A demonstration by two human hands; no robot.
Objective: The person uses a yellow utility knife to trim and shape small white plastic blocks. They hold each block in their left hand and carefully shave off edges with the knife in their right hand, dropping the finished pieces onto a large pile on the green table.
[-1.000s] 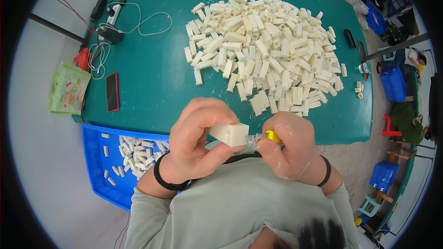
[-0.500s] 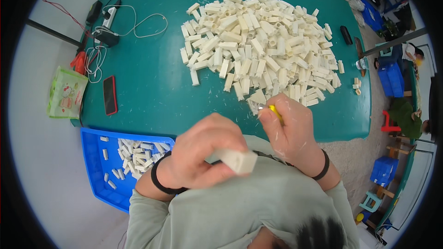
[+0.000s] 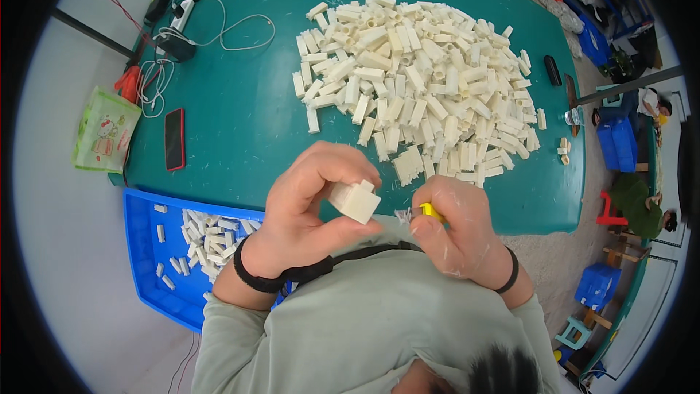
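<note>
Between the thumb and fingers of my left hand (image 3: 302, 208) is a white rectangular plastic part (image 3: 355, 201), its squared end turned toward my right hand. My right hand (image 3: 461, 226) is closed round a small yellow-handled knife (image 3: 432, 211). The tool's short metal tip points left, with whitish shavings (image 3: 403, 215) at its end, a little apart from the part. Beyond both hands a large heap of similar white parts (image 3: 423, 73) lies on the green table (image 3: 240, 124).
A blue tray (image 3: 146, 277) with several loose white parts stands at the lower left. On the table's left lie a phone (image 3: 174, 139), a power strip (image 3: 184, 18) and white cables. A black object (image 3: 552, 70) and a clear bottle (image 3: 574, 116) sit at the right edge.
My left hand has moved forward and turned the white part's end toward my right hand. My right hand with the knife has drawn back slightly from the heap toward me.
</note>
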